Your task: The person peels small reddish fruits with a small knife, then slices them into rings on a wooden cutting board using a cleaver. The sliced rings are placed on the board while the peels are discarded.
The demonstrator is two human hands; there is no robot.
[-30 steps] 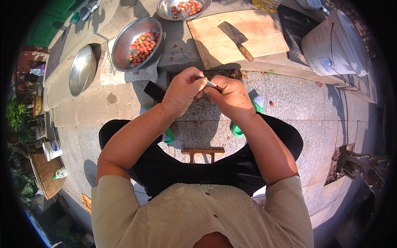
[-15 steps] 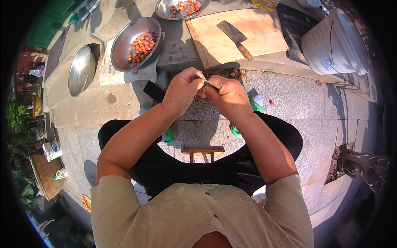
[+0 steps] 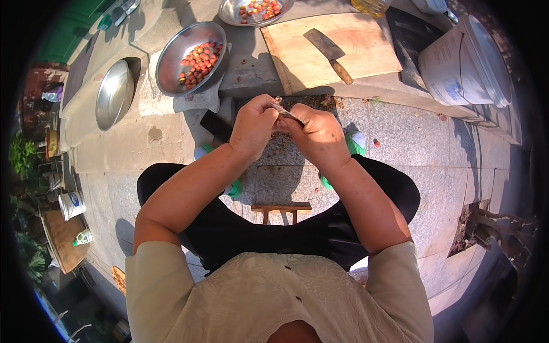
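My two hands meet in front of me, above the ground between my feet. My right hand [image 3: 320,136] is closed round a small knife [image 3: 290,115], whose slim metal blade points up and left toward my left fingers. My left hand [image 3: 253,127] is closed in a pinch at the blade's tip; what it holds is mostly hidden by the fingers. Ahead and to the left, a steel bowl [image 3: 167,67] holds a heap of small round red fruits [image 3: 200,62]. A second steel bowl [image 3: 226,14] with cut-looking red fruits stands farther back.
A cleaver [image 3: 327,48] lies on a wooden cutting board [image 3: 372,43] ahead. To its right stands a lidded white bucket [image 3: 446,71]. Another steel bowl [image 3: 113,96] leans at the left. A wooden stool [image 3: 280,208] is below me, and scraps litter the ground by the ledge.
The blade shows more plainly between my hands and my left fingers have shifted slightly. The whole view has moved a little; the bowls and board stay in place.
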